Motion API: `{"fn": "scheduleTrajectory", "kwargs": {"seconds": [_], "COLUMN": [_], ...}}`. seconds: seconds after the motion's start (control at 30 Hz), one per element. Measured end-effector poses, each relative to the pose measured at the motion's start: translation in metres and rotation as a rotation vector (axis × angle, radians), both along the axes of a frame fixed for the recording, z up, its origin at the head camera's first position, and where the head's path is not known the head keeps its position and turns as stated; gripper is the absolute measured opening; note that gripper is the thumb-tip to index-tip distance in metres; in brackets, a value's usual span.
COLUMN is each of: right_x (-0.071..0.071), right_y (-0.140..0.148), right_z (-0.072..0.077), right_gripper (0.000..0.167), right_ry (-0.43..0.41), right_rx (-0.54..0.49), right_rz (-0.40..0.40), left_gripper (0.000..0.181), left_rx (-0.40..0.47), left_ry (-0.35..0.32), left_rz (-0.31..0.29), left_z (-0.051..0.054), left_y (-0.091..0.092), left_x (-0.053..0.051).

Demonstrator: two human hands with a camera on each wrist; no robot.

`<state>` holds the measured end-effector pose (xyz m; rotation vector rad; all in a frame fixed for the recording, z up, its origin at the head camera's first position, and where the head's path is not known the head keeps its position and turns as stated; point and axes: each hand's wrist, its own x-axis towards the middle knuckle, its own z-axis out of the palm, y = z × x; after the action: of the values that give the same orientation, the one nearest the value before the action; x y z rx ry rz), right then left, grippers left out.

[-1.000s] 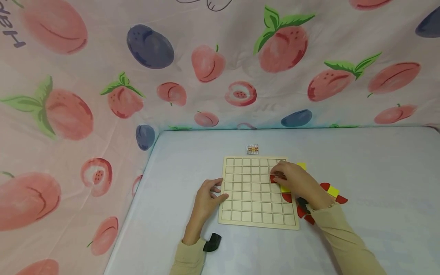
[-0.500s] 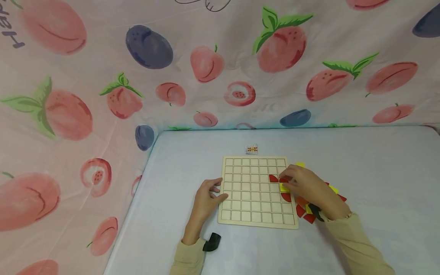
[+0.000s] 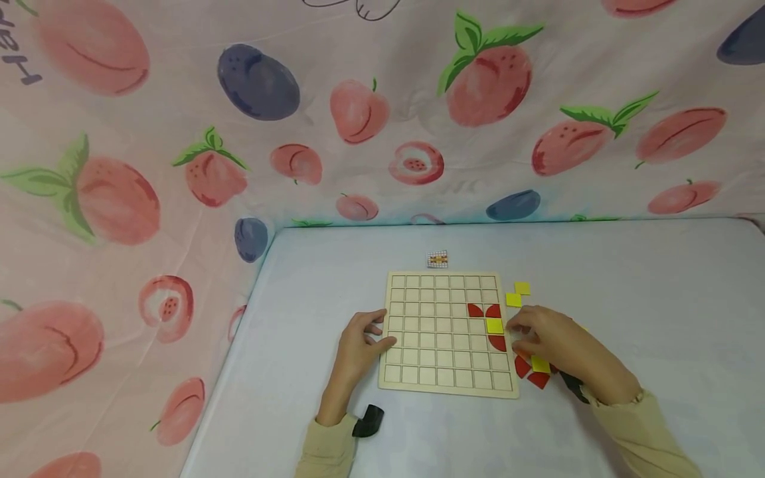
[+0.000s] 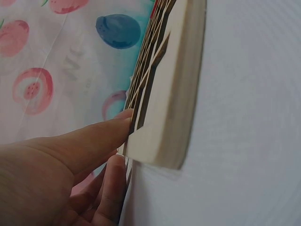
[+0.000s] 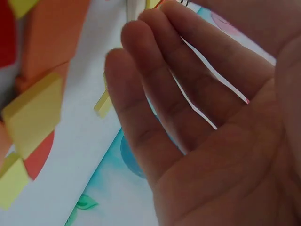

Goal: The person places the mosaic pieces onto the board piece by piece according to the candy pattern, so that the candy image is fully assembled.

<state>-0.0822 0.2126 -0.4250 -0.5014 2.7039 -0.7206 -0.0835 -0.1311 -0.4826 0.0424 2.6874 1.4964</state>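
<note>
A wooden grid board (image 3: 428, 338) lies flat on the table. My left hand (image 3: 358, 338) touches its left edge with thumb and index finger; in the left wrist view the thumb (image 4: 94, 141) lies against the board's rim. Near the right side sit three red quarter-circle tiles, among them an upper red tile (image 3: 475, 310) and a lower red tile (image 3: 497, 342), around a yellow square tile (image 3: 495, 325). My right hand (image 3: 556, 342) hovers beside the right edge, over loose tiles. Its fingers (image 5: 136, 94) look loosely extended in the right wrist view, and I see nothing held.
Loose yellow squares (image 3: 522, 288) lie off the board's upper right corner. Red pieces (image 3: 538, 380) and another yellow square (image 3: 540, 364) lie below the right hand, with orange blocks (image 5: 51, 37) close by. A small printed pattern card (image 3: 437, 259) lies behind the board.
My right hand has moved off the board to the right and nearer to me. A red quarter-circle now shows in a cell above the yellow square. The left hand has stayed put.
</note>
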Motion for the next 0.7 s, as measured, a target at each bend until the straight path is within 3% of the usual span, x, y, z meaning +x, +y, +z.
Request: {"fn": "scheduleTrajectory", "kwargs": {"seconds": [0.27, 0.7], "right_x": [0.006, 0.010], "right_y": [0.010, 0.014], "right_z": [-0.006, -0.009], "right_gripper": [0.027, 0.022], "right_ry": [-0.004, 0.027], "right_rx": [0.051, 0.025], "right_rz": [0.025, 0.058], "left_gripper": [0.053, 0.053], "left_rx": [0.013, -0.005], "left_ry": [0.012, 0.027], "left_rz": [-0.007, -0.009], "left_z": [-0.001, -0.001], "left_y": [0.000, 0.000], "left_x": [0.000, 0.000]}}
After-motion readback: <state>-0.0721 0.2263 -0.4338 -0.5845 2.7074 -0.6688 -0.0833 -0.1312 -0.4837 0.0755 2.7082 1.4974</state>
